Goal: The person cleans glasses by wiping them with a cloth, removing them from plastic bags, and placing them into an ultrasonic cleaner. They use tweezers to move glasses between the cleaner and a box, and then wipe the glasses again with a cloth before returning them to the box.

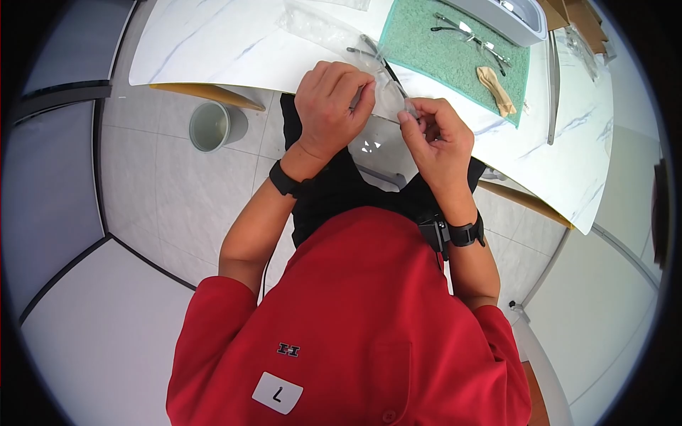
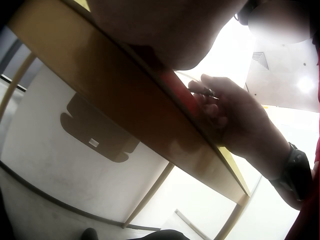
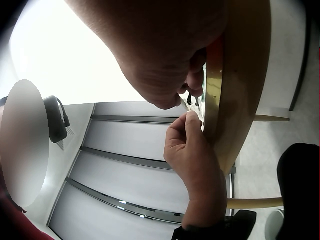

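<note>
In the head view, eyeglasses with dark temples (image 1: pixel 395 76) are held between both hands over the table's front edge, temples pointing away from the body. My left hand (image 1: pixel 330 106) pinches the left side of them with thumb and index finger, beside clear material. My right hand (image 1: pixel 442 142) pinches the other side near a dark end piece. The left wrist view shows the right hand (image 2: pixel 235 112) gripping a small dark part. In the right wrist view the left hand (image 3: pixel 192 155) has thumb and index finger together near dark curved tips (image 3: pixel 192 99). The exact contact points are partly hidden.
A green cloth (image 1: pixel 419 53) lies on the marbled table (image 1: pixel 206 42), bearing another pair of glasses (image 1: pixel 469 35) and a beige piece (image 1: pixel 495 90). A grey tray (image 1: pixel 522 32) stands behind. Clear plastic wrap (image 1: pixel 312 27) lies left of the cloth. A bin (image 1: pixel 209 126) stands on the floor.
</note>
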Motion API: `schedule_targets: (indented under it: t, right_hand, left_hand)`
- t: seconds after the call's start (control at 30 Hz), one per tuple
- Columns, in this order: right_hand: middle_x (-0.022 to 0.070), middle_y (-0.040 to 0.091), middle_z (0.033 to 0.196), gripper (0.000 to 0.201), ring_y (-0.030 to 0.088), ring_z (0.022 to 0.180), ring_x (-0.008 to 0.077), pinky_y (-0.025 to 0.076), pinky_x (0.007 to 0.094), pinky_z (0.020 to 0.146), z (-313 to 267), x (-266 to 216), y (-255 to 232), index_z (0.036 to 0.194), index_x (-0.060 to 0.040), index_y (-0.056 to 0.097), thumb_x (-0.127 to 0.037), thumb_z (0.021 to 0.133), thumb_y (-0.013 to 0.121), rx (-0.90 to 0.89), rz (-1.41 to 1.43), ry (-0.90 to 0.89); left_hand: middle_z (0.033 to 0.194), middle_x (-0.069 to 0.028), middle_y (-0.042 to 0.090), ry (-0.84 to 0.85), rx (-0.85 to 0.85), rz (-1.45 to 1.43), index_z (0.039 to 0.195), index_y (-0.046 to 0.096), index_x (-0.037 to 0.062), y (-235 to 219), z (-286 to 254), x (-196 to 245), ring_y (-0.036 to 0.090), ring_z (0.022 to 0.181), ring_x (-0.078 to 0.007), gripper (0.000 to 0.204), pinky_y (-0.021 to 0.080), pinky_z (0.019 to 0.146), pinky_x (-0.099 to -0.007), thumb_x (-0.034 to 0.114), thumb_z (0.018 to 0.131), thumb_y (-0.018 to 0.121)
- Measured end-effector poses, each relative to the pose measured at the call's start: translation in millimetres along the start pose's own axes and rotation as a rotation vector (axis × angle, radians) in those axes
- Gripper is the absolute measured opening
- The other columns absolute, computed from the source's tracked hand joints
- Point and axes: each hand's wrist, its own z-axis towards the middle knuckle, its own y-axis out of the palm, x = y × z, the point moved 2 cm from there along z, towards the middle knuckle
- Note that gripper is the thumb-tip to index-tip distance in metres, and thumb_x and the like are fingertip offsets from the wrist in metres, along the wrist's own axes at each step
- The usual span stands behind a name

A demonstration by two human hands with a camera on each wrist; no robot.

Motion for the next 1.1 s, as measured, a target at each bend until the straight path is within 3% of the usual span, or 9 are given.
schedule_targets:
  t: [0.23, 0.33, 0.43, 1.1]
  right_hand:
    - [0.0034, 0.063, 0.074, 0.016, 0.056, 0.057, 0.0091, 0.041, 0.0237, 0.048, -0.1, 0.6, 1.0, 0.093, -0.0042, 0.07, -0.007, 0.081, 0.08, 0.008, -0.006, -0.015]
    - [-0.0019, 0.066, 0.081, 0.015, 0.052, 0.064, 0.002, 0.039, 0.0183, 0.054, -2.3, 1.8, -0.1, 0.099, -0.004, 0.072, -0.008, 0.086, 0.078, -0.024, -0.02, 0.005]
    - [0.0033, 0.062, 0.073, 0.016, 0.056, 0.057, 0.0094, 0.041, 0.0239, 0.049, -0.7, 1.2, 1.7, 0.093, -0.0043, 0.07, -0.007, 0.081, 0.08, 0.009, -0.024, -0.03]
    - [0.0033, 0.063, 0.073, 0.017, 0.057, 0.057, 0.0105, 0.043, 0.0246, 0.05, 0.0, 0.3, 3.6, 0.092, -0.0054, 0.069, -0.008, 0.08, 0.08, 0.009, -0.04, -0.041]
  left_hand:
    - [0.083, -0.0038, 0.065, 0.013, 0.01, 0.001, 0.086, 0.068, 0.0084, 1.0, -0.6, -1.0, 0.061, 0.074, -0.024, 0.015, 0.047, 0.064, -0.0341, 0.002, 0.075, 0.075]
    - [0.083, -0.0035, 0.065, 0.016, 0.008, 0.002, 0.086, 0.068, 0.0085, 1.4, -1.0, -1.4, 0.061, 0.074, -0.0238, 0.015, 0.047, 0.064, -0.0341, 0.002, 0.075, 0.075]
    - [0.083, -0.0033, 0.065, 0.02, 0.012, 0.007, 0.086, 0.068, 0.0086, 1.8, -1.5, -1.8, 0.061, 0.074, -0.0235, 0.015, 0.047, 0.064, -0.0341, 0.002, 0.075, 0.075]
    - [0.084, -0.0026, 0.065, 0.022, 0.003, 0.029, 0.087, 0.068, 0.0093, 1.6, -2.6, -1.5, 0.062, 0.076, -0.0233, 0.016, 0.047, 0.065, -0.0341, 0.003, 0.075, 0.076]
